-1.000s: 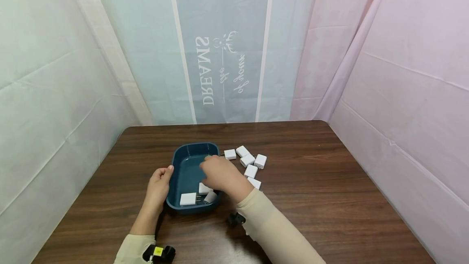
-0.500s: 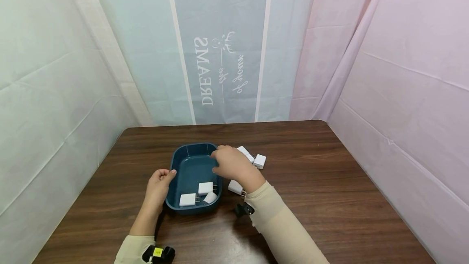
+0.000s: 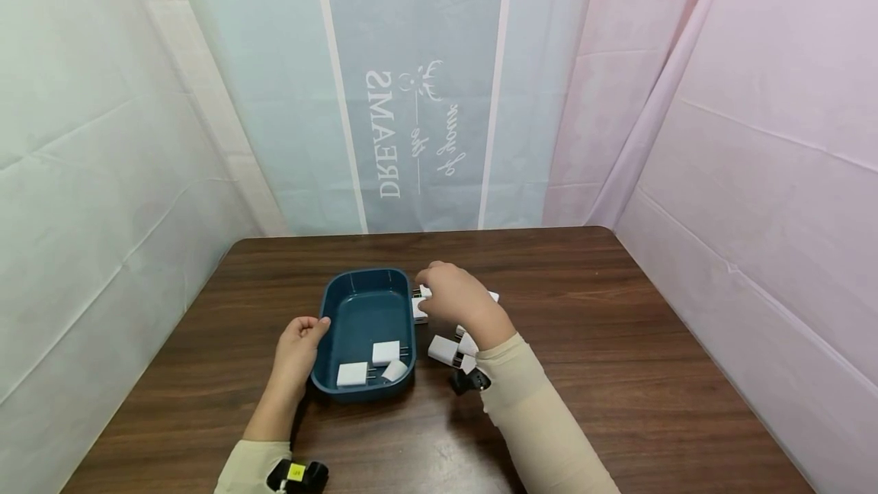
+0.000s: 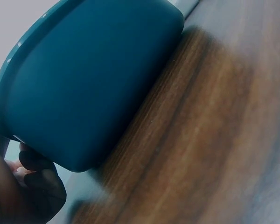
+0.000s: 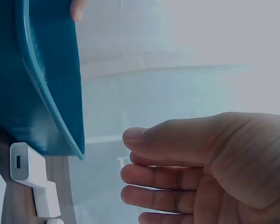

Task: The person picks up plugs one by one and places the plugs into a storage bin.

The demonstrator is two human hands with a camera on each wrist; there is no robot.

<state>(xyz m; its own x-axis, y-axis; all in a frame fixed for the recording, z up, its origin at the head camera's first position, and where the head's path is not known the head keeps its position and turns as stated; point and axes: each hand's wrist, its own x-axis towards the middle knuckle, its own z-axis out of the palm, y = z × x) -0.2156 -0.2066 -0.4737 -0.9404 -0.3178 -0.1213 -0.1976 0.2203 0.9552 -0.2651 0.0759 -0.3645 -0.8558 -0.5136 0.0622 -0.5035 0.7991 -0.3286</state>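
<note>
A dark blue rectangular tray [image 3: 363, 314] stands on the table with three white plug chargers [image 3: 353, 373] in its near end. My left hand [image 3: 295, 353] grips the tray's left rim, thumb on top. In the left wrist view its curled fingers [image 4: 42, 182] show beside the tray's outer wall. My right hand [image 3: 459, 299] is just right of the tray, above several loose white chargers [image 3: 443, 351], partly covering them. In the right wrist view the right hand [image 5: 200, 172] has its thumb and fingers loosely extended, holding nothing; chargers [image 5: 27, 163] lie beyond, beside the tray.
The brown wood-grain table [image 3: 617, 372] carries everything. Cloth curtains [image 3: 439, 97] hang behind it and along both sides. A black wrist camera [image 3: 296, 473] is strapped to the left forearm and another [image 3: 469, 381] to the right.
My right hand has moved right, from over the tray to above the loose chargers, uncovering the tray's inside. The left hand and tray have stayed nearly still.
</note>
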